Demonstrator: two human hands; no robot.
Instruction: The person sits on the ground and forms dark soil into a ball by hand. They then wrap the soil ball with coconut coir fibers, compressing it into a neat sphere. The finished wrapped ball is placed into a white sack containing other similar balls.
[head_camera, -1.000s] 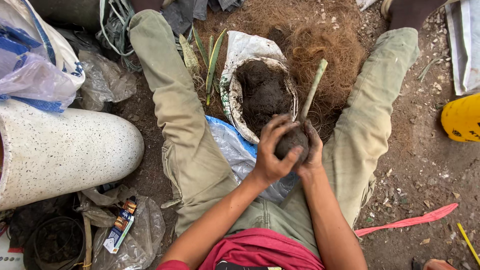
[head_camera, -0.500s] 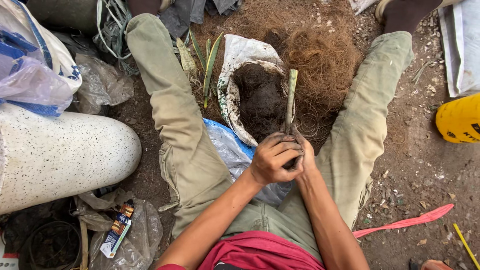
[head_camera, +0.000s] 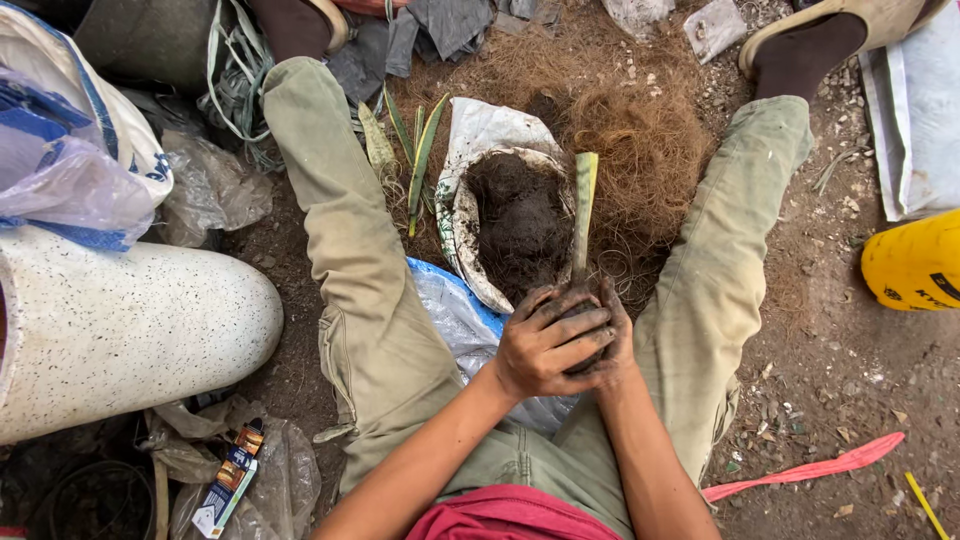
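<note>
I sit on the ground with my legs spread. My left hand (head_camera: 548, 341) and my right hand (head_camera: 617, 335) are cupped together around a dark ball of soil (head_camera: 583, 316), both muddy. A pale green leaf cutting (head_camera: 583, 211) sticks upright out of the ball. Just beyond my hands lies a white sack (head_camera: 478, 140) rolled open, filled with dark soil (head_camera: 517, 222). A mound of brown coconut fibre (head_camera: 632, 130) lies behind and to the right of the sack. A few green leaf cuttings (head_camera: 415, 150) lie left of the sack.
A white speckled cylinder (head_camera: 120, 335) lies at left under plastic bags (head_camera: 70, 150). A yellow container (head_camera: 915, 262) sits at right. A pink strip (head_camera: 810, 468) lies on the dirt at lower right. A blue-white plastic sheet (head_camera: 455, 315) covers my lap. A small carton (head_camera: 230, 478) lies at lower left.
My hands closed more tightly around the soil ball and turned it; the leaf cutting swung from tilted right to upright.
</note>
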